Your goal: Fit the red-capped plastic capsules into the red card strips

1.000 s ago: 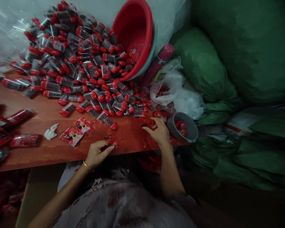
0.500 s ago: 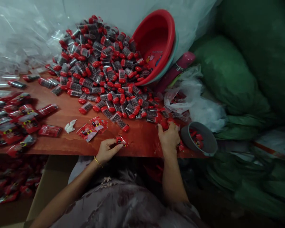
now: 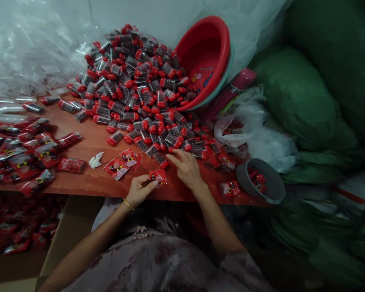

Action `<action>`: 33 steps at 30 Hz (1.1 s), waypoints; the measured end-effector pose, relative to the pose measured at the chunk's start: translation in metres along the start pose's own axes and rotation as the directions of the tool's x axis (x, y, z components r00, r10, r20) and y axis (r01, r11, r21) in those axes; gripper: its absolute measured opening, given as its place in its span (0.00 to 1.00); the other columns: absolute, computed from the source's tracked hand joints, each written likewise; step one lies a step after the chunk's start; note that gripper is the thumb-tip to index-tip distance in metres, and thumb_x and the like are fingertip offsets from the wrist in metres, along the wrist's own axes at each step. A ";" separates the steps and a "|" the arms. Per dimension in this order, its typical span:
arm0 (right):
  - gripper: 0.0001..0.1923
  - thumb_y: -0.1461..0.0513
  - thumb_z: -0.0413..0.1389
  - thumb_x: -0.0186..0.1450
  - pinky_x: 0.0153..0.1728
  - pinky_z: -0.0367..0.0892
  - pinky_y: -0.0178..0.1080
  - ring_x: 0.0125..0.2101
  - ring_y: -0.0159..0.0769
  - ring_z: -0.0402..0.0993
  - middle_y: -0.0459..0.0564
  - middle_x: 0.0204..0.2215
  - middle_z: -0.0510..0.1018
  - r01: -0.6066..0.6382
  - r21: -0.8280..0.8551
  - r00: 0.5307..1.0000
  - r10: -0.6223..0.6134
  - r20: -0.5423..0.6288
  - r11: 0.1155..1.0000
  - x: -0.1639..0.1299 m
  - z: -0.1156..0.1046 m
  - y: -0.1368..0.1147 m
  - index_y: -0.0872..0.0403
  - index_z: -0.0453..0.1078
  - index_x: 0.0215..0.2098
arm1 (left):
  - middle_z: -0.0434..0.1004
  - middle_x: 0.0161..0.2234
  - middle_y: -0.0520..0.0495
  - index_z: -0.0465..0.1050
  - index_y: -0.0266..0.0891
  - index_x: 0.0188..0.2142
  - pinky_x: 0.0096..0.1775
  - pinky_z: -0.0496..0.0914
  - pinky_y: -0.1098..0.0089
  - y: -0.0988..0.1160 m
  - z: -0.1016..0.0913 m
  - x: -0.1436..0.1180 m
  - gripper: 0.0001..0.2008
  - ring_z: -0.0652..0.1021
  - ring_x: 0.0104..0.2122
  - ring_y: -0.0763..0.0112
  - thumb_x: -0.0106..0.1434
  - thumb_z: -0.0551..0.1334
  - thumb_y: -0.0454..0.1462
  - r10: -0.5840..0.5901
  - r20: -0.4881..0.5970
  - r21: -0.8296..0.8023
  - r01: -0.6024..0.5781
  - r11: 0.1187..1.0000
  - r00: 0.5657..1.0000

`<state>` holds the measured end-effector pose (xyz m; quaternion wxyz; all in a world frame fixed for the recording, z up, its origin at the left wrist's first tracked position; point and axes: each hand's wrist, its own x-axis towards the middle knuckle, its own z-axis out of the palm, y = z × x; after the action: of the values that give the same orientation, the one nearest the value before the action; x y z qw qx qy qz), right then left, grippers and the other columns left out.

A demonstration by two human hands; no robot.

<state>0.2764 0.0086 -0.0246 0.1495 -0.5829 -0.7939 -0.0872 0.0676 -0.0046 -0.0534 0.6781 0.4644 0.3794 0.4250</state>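
My left hand (image 3: 140,190), with a thin gold-coloured bracelet at the wrist, pinches a small red printed card (image 3: 158,176) between thumb and fingers near the table's front edge. To its right, my right hand (image 3: 187,169) reaches over the table with its fingers stretched out and apart. Its fingertips are close to a clear container with a red cap (image 3: 160,160) at the front of a large pile of such containers (image 3: 134,89); whether they touch it I cannot tell. More red printed cards (image 3: 121,164) lie left of my left hand.
Filled red packets (image 3: 27,158) are heaped at the left by a crumpled white scrap (image 3: 95,160). A red basin (image 3: 208,44) leans behind the pile. On the right stand a grey bowl (image 3: 276,190) with red pieces, a plastic bag (image 3: 252,134) and green sacks (image 3: 301,93).
My right hand has moved left from beside the grey bowl to the front of the pile, its fingers now stretched out. My left hand still holds the card. The view has shifted slightly.
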 end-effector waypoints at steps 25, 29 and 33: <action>0.23 0.64 0.53 0.62 0.50 0.55 0.46 0.50 0.44 0.62 0.53 0.53 0.71 0.177 0.196 0.913 -0.235 0.332 0.964 0.005 -0.011 0.016 0.56 0.63 0.56 | 0.66 0.17 0.56 0.72 0.35 0.21 0.27 0.66 0.76 0.030 -0.006 -0.004 0.20 0.67 0.20 0.80 0.39 0.72 0.49 -0.291 -0.259 -0.261 0.224 0.939 0.921; 0.20 0.60 0.51 0.65 0.48 0.58 0.46 0.46 0.45 0.65 0.56 0.51 0.72 0.133 0.118 0.945 -0.162 0.285 0.984 -0.006 -0.001 0.010 0.57 0.64 0.55 | 0.70 0.19 0.55 0.71 0.35 0.23 0.30 0.69 0.74 0.041 -0.005 -0.005 0.19 0.72 0.22 0.78 0.39 0.73 0.46 -0.357 -0.247 -0.328 0.269 0.906 0.901; 0.20 0.62 0.47 0.66 0.45 0.61 0.48 0.43 0.47 0.67 0.62 0.49 0.73 0.027 0.023 0.984 -0.031 0.173 0.999 -0.017 0.016 0.003 0.62 0.65 0.54 | 0.78 0.26 0.49 0.73 0.36 0.29 0.31 0.70 0.73 0.052 0.002 0.000 0.15 0.77 0.26 0.73 0.46 0.71 0.43 -0.461 -0.211 -0.414 0.348 0.841 0.862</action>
<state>0.2818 -0.0009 -0.0461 0.0844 -0.5750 -0.8132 -0.0302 0.0578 0.0053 -0.0033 0.7604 0.1691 0.4840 0.3986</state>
